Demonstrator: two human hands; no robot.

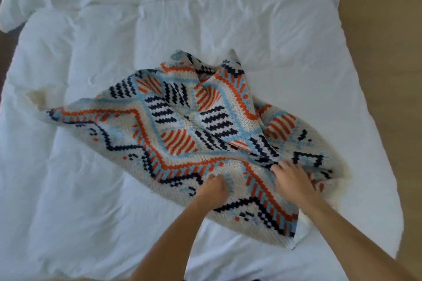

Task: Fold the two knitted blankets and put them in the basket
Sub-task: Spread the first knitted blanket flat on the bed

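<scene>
Nearest: two bare forearms, in from the bottom edge. Left hand (214, 189) curled into the near edge of the patterned knitted blanket (182, 125), gripping a bunch of it. Right hand (293, 181) just beside, fingers laid over a ridge of the knit; pressing or pinching, impossible to tell through the blur. Blanket rumpled on the white duvet (91, 189), long axis from far left to near right, both hands at the near-right end. Far-left corner well apart, nearer the left hand. Wooden floor (376, 29) to the right. No basket or second blanket in sight; nothing lying across the spread.
</scene>
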